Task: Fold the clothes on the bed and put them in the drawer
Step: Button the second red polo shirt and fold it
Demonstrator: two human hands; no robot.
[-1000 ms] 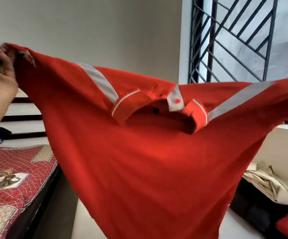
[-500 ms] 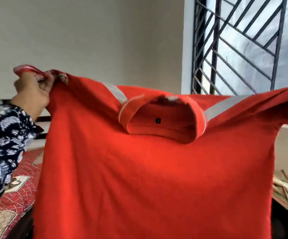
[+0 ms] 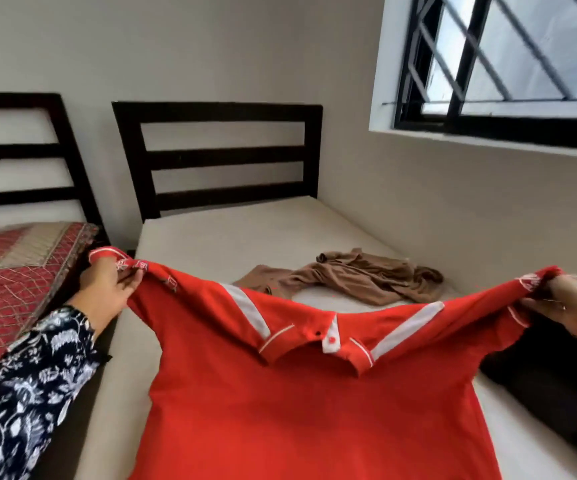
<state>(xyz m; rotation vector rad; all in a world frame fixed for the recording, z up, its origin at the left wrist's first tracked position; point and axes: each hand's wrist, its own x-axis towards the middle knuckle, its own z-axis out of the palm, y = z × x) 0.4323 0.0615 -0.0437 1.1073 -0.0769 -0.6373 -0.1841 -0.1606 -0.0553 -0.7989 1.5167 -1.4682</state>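
Red polo shirt [image 3: 301, 403] stretched wide between both hands above the cream mattress [image 3: 245, 237].

Left hand [image 3: 107, 289] pinches one sleeve end, right hand [image 3: 571, 306] grips the other, fabric bunched inside curled fingers. Its collar faces the camera; a crumpled brown garment [image 3: 359, 278] lies on the mattress beyond the shirt.

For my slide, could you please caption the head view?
Both hands, left and right, spread a red polo shirt over the bed.
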